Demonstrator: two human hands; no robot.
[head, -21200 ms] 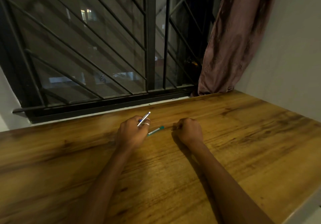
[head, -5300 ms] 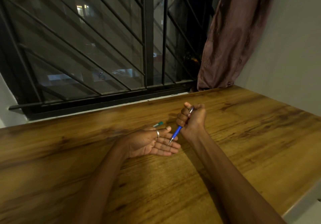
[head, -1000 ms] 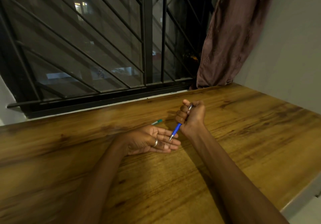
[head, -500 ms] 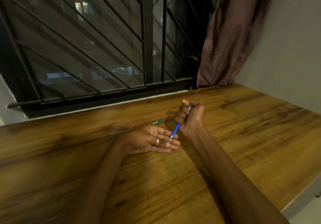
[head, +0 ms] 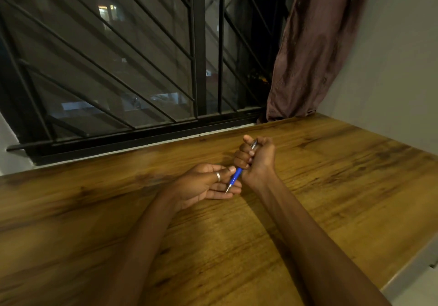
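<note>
My right hand (head: 257,157) grips a blue pen (head: 234,177) in a fist, the silver tip pointing down and left and the clip end showing at the top of the fist. My left hand (head: 203,183) lies palm up on the wooden table (head: 331,187), a ring on one finger. Its fingers are partly curled, and the fingertips touch the pen's blue barrel. The pen tip hovers just over the left fingers. The green pen seen earlier is hidden behind the left hand.
A barred window (head: 142,68) runs along the table's far edge. A brown curtain (head: 312,49) hangs at the back right beside a pale wall (head: 391,68). The table's right edge (head: 412,270) drops off at the lower right.
My left fingers have curled up from flat and now touch the pen's barrel. The right hand keeps its grip in the same place. The green pen has gone out of sight.
</note>
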